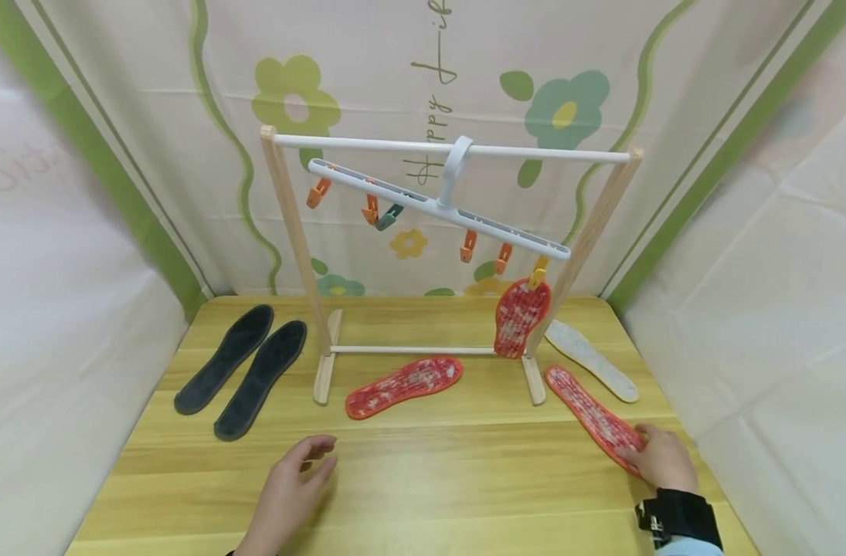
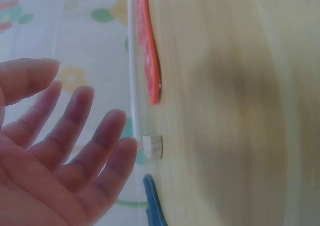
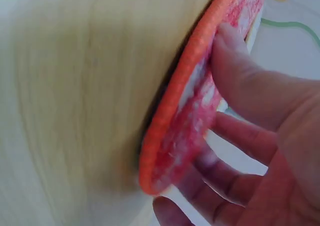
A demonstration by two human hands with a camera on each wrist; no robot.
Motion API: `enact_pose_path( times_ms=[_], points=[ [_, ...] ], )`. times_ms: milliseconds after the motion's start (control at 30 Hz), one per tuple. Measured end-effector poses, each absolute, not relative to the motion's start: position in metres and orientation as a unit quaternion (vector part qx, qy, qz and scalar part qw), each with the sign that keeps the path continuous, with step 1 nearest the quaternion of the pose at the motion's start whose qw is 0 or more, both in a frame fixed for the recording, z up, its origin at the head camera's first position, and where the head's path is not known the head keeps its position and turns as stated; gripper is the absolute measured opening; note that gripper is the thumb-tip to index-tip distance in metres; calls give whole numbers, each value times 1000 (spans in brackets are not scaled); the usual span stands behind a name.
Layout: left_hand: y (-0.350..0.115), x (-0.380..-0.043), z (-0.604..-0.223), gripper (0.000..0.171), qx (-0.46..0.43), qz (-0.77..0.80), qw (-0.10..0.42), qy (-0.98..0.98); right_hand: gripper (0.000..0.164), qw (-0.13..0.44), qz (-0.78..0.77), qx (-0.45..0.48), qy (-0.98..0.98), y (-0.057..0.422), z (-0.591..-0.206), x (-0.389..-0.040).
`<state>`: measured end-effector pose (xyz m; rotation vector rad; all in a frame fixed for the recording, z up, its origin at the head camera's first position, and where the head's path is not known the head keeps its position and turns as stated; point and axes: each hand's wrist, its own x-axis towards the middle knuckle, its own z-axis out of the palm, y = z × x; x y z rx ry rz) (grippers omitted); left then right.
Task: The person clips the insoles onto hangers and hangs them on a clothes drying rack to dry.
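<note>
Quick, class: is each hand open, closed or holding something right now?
Left hand: open, holding nothing.
Right hand: holding a red insole at its near end.

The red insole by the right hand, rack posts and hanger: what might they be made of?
Red insole: probably knitted yarn, matte; its surface looks ribbed and mottled. Rack posts: likely unpainted wood, matte, from the pale tan colour. Hanger: perhaps plastic, smooth, evenly grey.

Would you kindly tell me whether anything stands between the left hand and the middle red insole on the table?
Nothing visible does: in the head view, only the wooden tabletop shows between the left hand and the middle red insole.
</note>
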<state>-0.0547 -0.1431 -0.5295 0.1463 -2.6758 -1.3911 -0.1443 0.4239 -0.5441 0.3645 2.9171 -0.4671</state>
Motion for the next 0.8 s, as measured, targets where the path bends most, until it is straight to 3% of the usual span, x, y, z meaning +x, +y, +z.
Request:
enact_pose_path(
  times_ms=[100,400,533,700,800],
  points=[
    [-142,-55,-531,23,44,-459,65,-885,70,86,-177,132,972,423,-546,-143],
    [-141,-55,-530,23,42,-459,69,-885,74,109,-225,167,954,422,-541,-124],
    [-140,-55,-529,23,35,-463,70,-883,66,93,-250,166,950,419,-534,-115],
    [-140,-56,-528,22,37,-463,67,-883,51,20,-291,179,940,412,-518,-105],
    [-140,-57,-529,22,42,-464,64,-883,43,-64,-303,203,929,405,-507,-101]
  ],
)
